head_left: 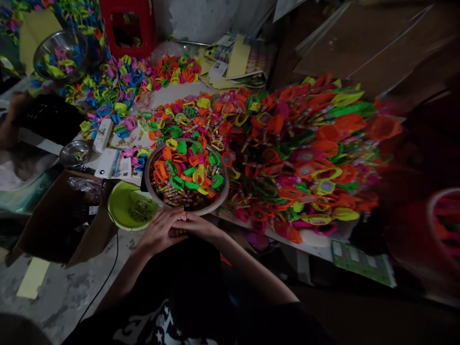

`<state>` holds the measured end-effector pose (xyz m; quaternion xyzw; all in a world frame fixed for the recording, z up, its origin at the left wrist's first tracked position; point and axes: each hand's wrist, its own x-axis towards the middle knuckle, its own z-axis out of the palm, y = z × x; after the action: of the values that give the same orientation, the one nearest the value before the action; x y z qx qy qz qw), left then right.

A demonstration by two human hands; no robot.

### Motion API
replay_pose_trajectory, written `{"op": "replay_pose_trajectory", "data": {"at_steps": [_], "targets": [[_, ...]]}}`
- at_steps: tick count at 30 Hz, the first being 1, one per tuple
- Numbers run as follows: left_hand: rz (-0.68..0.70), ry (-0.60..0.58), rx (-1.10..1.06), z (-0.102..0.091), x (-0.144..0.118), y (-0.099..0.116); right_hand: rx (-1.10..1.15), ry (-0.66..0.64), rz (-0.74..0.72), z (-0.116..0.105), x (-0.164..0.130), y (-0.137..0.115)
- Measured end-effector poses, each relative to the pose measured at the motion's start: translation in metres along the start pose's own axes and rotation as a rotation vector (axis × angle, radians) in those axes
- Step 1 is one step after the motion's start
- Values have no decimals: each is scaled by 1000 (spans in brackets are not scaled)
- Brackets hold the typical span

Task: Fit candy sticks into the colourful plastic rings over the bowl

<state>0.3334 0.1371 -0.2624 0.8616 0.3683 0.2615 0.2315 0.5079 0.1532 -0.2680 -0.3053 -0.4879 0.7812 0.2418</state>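
Observation:
My left hand [160, 231] and my right hand [196, 225] meet just below the near rim of a round metal bowl [155, 189]. The bowl is filled with small orange, green, yellow and pink plastic toy pieces [187, 170]. Fingers of both hands overlap around something small between them; it is too dark to tell what it is. A large heap of the same bright toy pieces [298, 148] covers the table to the right of the bowl.
A lime green bowl [120, 203] sits left of the metal bowl. A small steel bowl [74, 153], white power strips [102, 134], another metal bowl [59, 52] and a red stool [127, 26] lie farther back. Another person's arm [14, 115] rests at far left. Cardboard sheets [359, 43] are at back right.

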Motion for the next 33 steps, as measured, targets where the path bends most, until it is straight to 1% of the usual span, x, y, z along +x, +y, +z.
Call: {"op": "replay_pose_trajectory", "data": {"at_steps": [1, 2, 3, 5, 6, 7, 9, 11, 13, 16, 18, 20, 22, 24, 26, 28, 31, 33], "targets": [[-40, -13, -5, -2, 0, -1, -83, -1, -22, -3, 4, -3], [-90, -22, -10, -4, -1, -2, -191, 48, -46, -6, 8, -7], [-141, -20, -18, -7, -1, -4, -321, 143, -65, -9, 13, -11], [-217, 23, -31, -12, -3, -9, -610, 365, -74, -13, 23, -17], [-238, 61, -36, -14, -5, -11, -746, 436, -51, -14, 28, -18], [-252, 104, -41, -16, -6, -14, -857, 464, -10, -14, 32, -20], [-266, 180, -44, -18, -9, -20, -995, 433, 74, -13, 39, -21], [-289, 222, -49, -19, -12, -25, -1059, 394, 105, -13, 42, -22], [-318, 236, -56, -18, -14, -30, -1090, 375, 96, -14, 43, -24], [-335, 224, -72, -16, -13, -34, -1086, 361, 120, -18, 44, -28], [-319, 213, -77, -15, -11, -34, -1065, 353, 154, -20, 45, -30], [-306, 207, -77, -15, -9, -33, -1054, 341, 158, -21, 45, -31], [-305, 202, -74, -16, -6, -32, -1063, 327, 106, -21, 43, -31], [-311, 209, -41, -19, -1, -32, -1075, 336, 6, -22, 39, -30], [-304, 218, 47, -23, 10, -35, -1025, 431, -86, -25, 31, -29], [-284, 192, 163, -25, 25, -41, -864, 597, -121, -31, 22, -28], [-259, 63, 316, -24, 51, -53, -503, 813, -115, -43, 7, -27], [-284, -38, 407, -20, 67, -57, -322, 900, -138, -52, -2, -27]]}}
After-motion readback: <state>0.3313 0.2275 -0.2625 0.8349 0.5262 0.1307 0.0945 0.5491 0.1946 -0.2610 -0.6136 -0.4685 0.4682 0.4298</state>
